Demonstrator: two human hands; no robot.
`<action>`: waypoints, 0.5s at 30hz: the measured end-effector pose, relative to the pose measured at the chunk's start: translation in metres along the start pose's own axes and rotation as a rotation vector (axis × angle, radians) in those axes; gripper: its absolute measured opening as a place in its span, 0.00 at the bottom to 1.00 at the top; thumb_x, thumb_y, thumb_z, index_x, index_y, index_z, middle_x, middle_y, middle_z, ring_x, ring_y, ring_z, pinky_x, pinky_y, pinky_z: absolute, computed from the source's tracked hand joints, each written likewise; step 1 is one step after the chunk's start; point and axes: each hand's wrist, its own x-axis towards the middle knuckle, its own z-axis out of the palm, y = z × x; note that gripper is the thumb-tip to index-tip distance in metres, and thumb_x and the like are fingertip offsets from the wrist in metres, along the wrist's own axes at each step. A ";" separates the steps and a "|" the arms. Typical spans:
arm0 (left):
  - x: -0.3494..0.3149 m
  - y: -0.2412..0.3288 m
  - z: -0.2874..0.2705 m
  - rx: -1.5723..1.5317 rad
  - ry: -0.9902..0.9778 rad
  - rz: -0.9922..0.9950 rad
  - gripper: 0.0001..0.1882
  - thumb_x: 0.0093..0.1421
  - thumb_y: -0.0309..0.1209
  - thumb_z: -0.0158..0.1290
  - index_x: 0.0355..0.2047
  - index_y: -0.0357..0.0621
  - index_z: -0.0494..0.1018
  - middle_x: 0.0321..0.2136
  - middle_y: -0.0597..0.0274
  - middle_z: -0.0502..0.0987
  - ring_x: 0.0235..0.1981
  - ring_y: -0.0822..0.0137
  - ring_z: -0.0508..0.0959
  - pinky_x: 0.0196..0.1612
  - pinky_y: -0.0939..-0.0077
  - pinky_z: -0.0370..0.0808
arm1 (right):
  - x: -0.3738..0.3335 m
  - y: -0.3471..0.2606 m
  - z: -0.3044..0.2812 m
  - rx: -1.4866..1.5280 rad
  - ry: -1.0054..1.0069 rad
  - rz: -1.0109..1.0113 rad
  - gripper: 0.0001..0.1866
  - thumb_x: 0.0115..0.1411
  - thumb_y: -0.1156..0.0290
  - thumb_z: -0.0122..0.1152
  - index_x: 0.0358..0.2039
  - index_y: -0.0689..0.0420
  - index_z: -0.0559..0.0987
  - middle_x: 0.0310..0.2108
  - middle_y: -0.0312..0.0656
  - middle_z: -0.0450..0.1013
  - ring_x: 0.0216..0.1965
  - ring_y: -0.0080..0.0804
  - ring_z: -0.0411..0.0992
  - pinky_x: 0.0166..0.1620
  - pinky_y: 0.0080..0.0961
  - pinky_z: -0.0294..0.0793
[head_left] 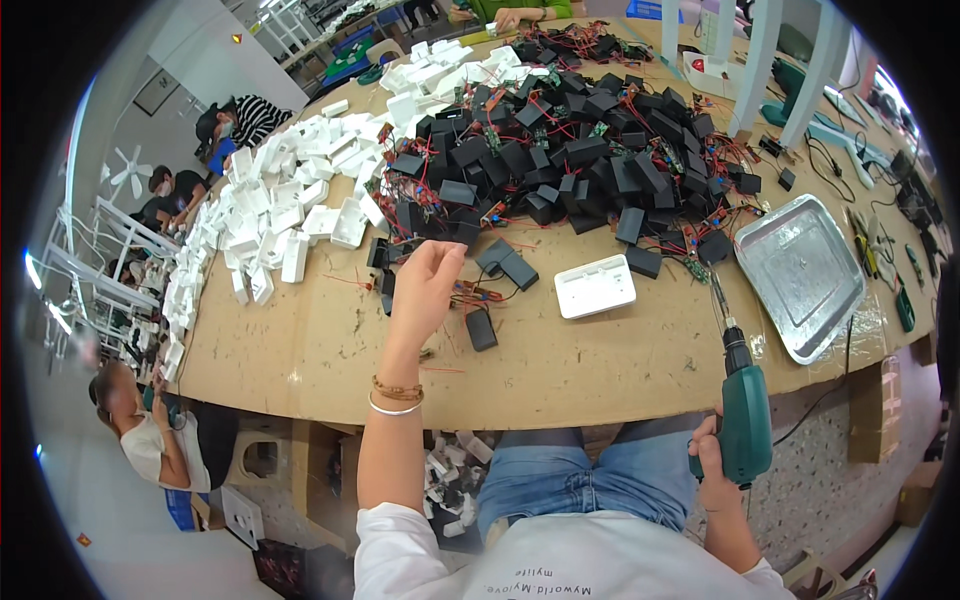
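My right hand (712, 468) is wrapped round the grip of a green electric screwdriver (746, 420). Its long thin bit points away from me, with the tip beside a black box at the pile's right edge. My left hand (428, 285) reaches over the near left edge of a heap of black boxes with red wires and circuit boards (570, 150). Its fingers are pinched together, and I cannot make out what is between them. Between my hands an open white plastic casing (595, 287) lies on the table. Near my left hand lies a loose black box (481, 328).
A large heap of white plastic casings (290, 190) spreads along the table's left side. On the right lies a metal tray (803, 278), with pliers (864, 250) beyond it. White posts (808, 75) stand at the far right. Other people work at the far side and left.
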 end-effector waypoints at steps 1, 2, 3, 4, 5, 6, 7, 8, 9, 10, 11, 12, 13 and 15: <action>0.001 0.005 -0.004 -0.244 -0.089 -0.292 0.13 0.55 0.33 0.60 0.35 0.36 0.76 0.35 0.54 0.79 0.33 0.58 0.77 0.37 0.66 0.73 | 0.001 -0.002 0.000 -0.006 -0.001 0.037 0.24 0.61 0.69 0.56 0.56 0.61 0.65 0.31 0.36 0.68 0.29 0.20 0.65 0.34 0.19 0.68; 0.002 0.006 -0.006 -0.094 -0.097 -0.201 0.16 0.55 0.34 0.61 0.38 0.36 0.74 0.31 0.56 0.80 0.30 0.61 0.78 0.35 0.70 0.74 | 0.003 -0.003 0.000 -0.014 -0.010 0.072 0.24 0.61 0.69 0.56 0.57 0.61 0.65 0.31 0.36 0.68 0.29 0.20 0.65 0.35 0.19 0.68; 0.000 0.009 -0.006 -0.092 -0.093 -0.198 0.16 0.55 0.34 0.61 0.38 0.36 0.74 0.31 0.56 0.80 0.30 0.61 0.78 0.35 0.70 0.74 | 0.003 -0.001 -0.002 -0.011 -0.011 0.069 0.24 0.61 0.69 0.56 0.57 0.61 0.65 0.31 0.36 0.68 0.29 0.20 0.65 0.35 0.19 0.68; -0.005 0.012 -0.003 0.116 -0.084 0.060 0.15 0.56 0.34 0.61 0.38 0.36 0.74 0.30 0.59 0.79 0.30 0.67 0.77 0.35 0.74 0.74 | 0.003 0.004 -0.005 -0.062 -0.045 0.027 0.24 0.62 0.70 0.56 0.57 0.61 0.65 0.31 0.36 0.68 0.29 0.20 0.65 0.35 0.19 0.68; -0.008 0.013 -0.003 0.325 -0.074 0.319 0.15 0.56 0.34 0.61 0.38 0.36 0.75 0.29 0.62 0.78 0.30 0.73 0.76 0.34 0.78 0.73 | 0.004 0.004 -0.005 -0.111 -0.078 -0.015 0.24 0.62 0.70 0.55 0.58 0.60 0.65 0.31 0.36 0.67 0.29 0.20 0.65 0.35 0.19 0.68; -0.007 0.011 -0.005 0.295 -0.244 0.239 0.16 0.56 0.32 0.61 0.42 0.37 0.74 0.29 0.63 0.78 0.32 0.77 0.76 0.38 0.80 0.74 | 0.005 0.003 -0.001 -0.107 -0.079 -0.018 0.24 0.62 0.70 0.55 0.58 0.60 0.65 0.31 0.36 0.67 0.29 0.20 0.65 0.35 0.19 0.68; -0.007 0.008 -0.008 0.299 -0.241 0.240 0.16 0.56 0.32 0.61 0.42 0.37 0.74 0.29 0.63 0.78 0.32 0.77 0.76 0.38 0.80 0.74 | 0.008 -0.002 0.006 -0.077 0.006 -0.047 0.15 0.59 0.72 0.58 0.46 0.61 0.70 0.27 0.35 0.69 0.26 0.20 0.66 0.31 0.19 0.68; -0.006 0.008 -0.009 0.166 -0.243 0.116 0.16 0.56 0.32 0.61 0.43 0.38 0.74 0.28 0.63 0.78 0.32 0.77 0.76 0.37 0.80 0.74 | 0.010 -0.004 0.010 -0.052 0.097 -0.075 0.07 0.55 0.75 0.61 0.34 0.61 0.75 0.22 0.34 0.71 0.23 0.20 0.67 0.28 0.20 0.68; -0.004 0.009 -0.009 0.033 -0.245 -0.007 0.17 0.56 0.31 0.61 0.44 0.38 0.73 0.28 0.63 0.78 0.33 0.76 0.76 0.37 0.79 0.74 | 0.011 -0.001 0.008 -0.054 0.100 -0.077 0.07 0.55 0.75 0.61 0.34 0.61 0.75 0.22 0.34 0.71 0.23 0.20 0.67 0.28 0.20 0.68; -0.003 0.011 -0.013 -0.088 -0.188 -0.065 0.13 0.58 0.30 0.58 0.41 0.39 0.73 0.31 0.62 0.79 0.29 0.72 0.77 0.30 0.76 0.75 | 0.011 0.004 0.004 -0.128 0.080 -0.123 0.08 0.55 0.75 0.61 0.35 0.62 0.75 0.23 0.35 0.72 0.23 0.21 0.68 0.28 0.20 0.68; -0.001 0.007 -0.016 -0.088 -0.184 -0.067 0.13 0.58 0.30 0.58 0.41 0.39 0.73 0.31 0.62 0.79 0.29 0.72 0.77 0.30 0.76 0.75 | 0.011 0.005 0.002 -0.199 0.054 -0.169 0.09 0.54 0.75 0.62 0.35 0.62 0.75 0.23 0.35 0.72 0.23 0.21 0.68 0.28 0.21 0.69; 0.004 -0.001 -0.020 -0.314 -0.119 -0.151 0.11 0.61 0.31 0.56 0.42 0.40 0.73 0.34 0.63 0.78 0.29 0.75 0.76 0.29 0.78 0.74 | 0.011 0.003 0.005 -0.199 0.049 -0.170 0.09 0.54 0.75 0.62 0.35 0.62 0.75 0.23 0.35 0.72 0.23 0.21 0.68 0.28 0.21 0.69; 0.007 -0.005 -0.023 -0.540 -0.051 -0.233 0.10 0.64 0.31 0.53 0.43 0.42 0.72 0.36 0.65 0.77 0.29 0.77 0.75 0.29 0.79 0.73 | 0.012 -0.003 0.011 -0.121 0.071 -0.138 0.09 0.54 0.74 0.62 0.35 0.62 0.75 0.24 0.36 0.73 0.23 0.22 0.69 0.29 0.21 0.69; 0.012 -0.004 -0.023 -0.720 -0.033 -0.358 0.09 0.66 0.32 0.51 0.44 0.45 0.71 0.40 0.66 0.76 0.30 0.76 0.74 0.30 0.79 0.72 | 0.015 -0.005 0.013 -0.045 0.081 -0.114 0.09 0.54 0.74 0.62 0.35 0.62 0.75 0.25 0.36 0.73 0.24 0.22 0.69 0.29 0.21 0.69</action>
